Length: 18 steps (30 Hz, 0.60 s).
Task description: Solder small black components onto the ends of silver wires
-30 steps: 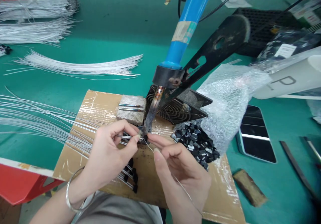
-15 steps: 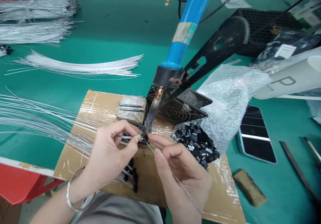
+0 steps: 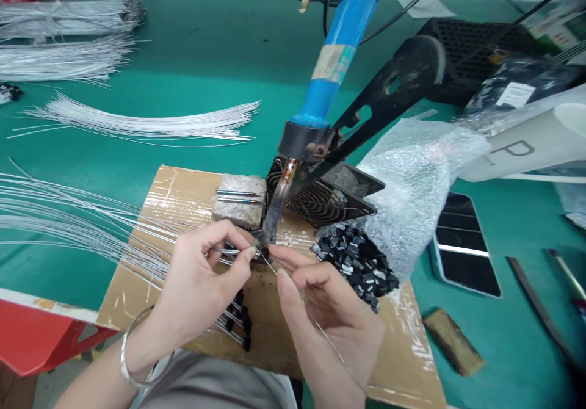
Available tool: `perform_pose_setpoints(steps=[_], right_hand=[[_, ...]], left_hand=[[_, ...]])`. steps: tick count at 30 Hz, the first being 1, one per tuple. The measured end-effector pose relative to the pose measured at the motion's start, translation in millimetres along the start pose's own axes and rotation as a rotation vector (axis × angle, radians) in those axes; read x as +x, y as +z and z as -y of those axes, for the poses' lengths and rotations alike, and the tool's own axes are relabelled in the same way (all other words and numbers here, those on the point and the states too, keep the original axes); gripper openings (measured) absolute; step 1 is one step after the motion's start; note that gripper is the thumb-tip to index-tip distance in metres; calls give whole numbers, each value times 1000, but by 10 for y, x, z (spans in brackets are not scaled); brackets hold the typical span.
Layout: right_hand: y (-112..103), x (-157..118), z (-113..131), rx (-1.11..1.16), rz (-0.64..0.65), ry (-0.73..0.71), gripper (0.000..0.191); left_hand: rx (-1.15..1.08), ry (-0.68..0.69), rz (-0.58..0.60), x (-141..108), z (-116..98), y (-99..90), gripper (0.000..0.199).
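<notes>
Wire diagonal (toward upper left)

Tabletop, green. Cardboard, brown. Held wire, silver. Iron handle, blue on my screen. Fan guard, black, concentric rings.

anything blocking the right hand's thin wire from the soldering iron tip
Mostly open: the thin wire leads from the right hand towards the soldering iron tip, with only a small black piece at the wire's end, just under the tip.
</notes>
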State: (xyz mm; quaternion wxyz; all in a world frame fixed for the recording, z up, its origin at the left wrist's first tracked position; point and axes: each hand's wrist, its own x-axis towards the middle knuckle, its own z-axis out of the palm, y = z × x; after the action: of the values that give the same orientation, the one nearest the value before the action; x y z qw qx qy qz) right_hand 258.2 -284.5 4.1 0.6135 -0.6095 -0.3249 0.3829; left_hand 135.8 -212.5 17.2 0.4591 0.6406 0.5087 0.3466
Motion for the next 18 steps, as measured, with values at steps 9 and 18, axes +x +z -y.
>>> perform_pose_setpoints(steps=[9,18], right_hand=[[-27,28,-33,-47,15,-37,24],[3,13,-22,-12,4,-48,23]], left_hand=[[25,-8,-3,10,18,7,11],[14,24,-4,6,5,7,12]])
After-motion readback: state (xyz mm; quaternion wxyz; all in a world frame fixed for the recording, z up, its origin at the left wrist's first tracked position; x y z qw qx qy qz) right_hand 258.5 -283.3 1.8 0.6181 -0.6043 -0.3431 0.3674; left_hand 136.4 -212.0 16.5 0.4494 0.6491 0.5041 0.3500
